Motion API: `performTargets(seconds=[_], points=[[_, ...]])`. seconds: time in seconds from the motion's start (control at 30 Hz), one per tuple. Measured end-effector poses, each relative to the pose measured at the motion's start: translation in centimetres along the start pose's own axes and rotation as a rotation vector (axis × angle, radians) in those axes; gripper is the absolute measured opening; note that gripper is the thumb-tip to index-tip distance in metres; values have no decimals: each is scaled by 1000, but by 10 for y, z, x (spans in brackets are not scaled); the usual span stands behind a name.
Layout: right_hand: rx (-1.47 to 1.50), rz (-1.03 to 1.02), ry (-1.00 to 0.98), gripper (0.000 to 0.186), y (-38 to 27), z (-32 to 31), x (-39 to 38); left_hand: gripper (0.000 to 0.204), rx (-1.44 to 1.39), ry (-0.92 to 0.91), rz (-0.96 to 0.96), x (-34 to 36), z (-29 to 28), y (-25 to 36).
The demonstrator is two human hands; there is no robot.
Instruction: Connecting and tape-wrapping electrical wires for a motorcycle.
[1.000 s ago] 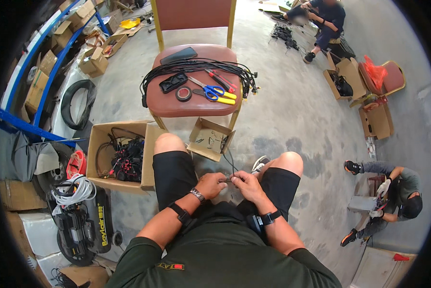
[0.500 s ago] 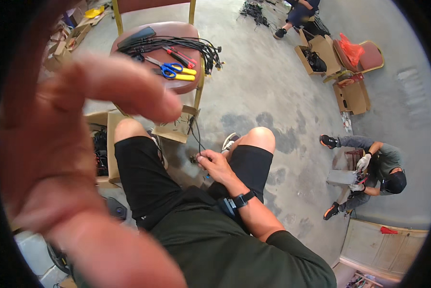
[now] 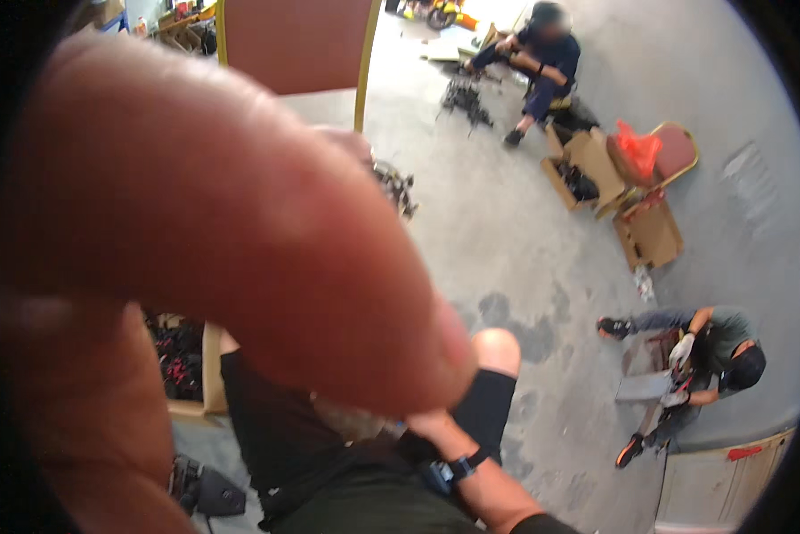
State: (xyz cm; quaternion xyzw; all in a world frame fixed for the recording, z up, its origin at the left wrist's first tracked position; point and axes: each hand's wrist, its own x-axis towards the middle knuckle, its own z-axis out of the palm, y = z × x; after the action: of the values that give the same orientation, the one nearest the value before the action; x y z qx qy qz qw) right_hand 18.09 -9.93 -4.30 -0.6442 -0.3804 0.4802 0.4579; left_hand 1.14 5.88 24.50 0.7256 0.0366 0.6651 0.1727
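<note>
My left hand fills much of the left side, very close and blurred. A large finger stretches right across the middle, and nothing shows in its grasp. My right hand is low in the middle by my lap, with a dark watch on the wrist. Its fingers are hidden behind the left hand, so what they hold cannot be seen. Ahead stands a reddish-brown chair with a gold frame. The ends of dark cables show at its seat; the rest of the seat is covered by my hand.
An open cardboard box of black and red parts is beside my left leg. A dark device lies below it. At right a gloved person works over a grey box. Another person sits farther off near open cartons.
My left hand has come closer and swung right, hiding the chair seat and my right hand's fingers, which gripped a black cable. The view has tilted up, showing more of the far person.
</note>
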Motion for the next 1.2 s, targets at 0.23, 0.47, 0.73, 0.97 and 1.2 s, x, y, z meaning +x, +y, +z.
performTargets(seconds=[0.23,0.47,0.73,0.97,1.2], points=[[-5,143,5,22,5,-36,10,82,92,-3,-67,0,-22,4],[22,124,-47,23,1,-28,5,52,-190,-204,-570,-11,-10,-6],[120,94,-108,22,-24,-5,-2,41,-195,-784,-1416,-242,10,-6],[73,-5,-142,20,-48,-4,-10,56,-244,-1055,-1531,-258,32,-6],[309,9,-205,17,-81,-7,-19,33,-186,-875,-1223,-287,35,-8]])
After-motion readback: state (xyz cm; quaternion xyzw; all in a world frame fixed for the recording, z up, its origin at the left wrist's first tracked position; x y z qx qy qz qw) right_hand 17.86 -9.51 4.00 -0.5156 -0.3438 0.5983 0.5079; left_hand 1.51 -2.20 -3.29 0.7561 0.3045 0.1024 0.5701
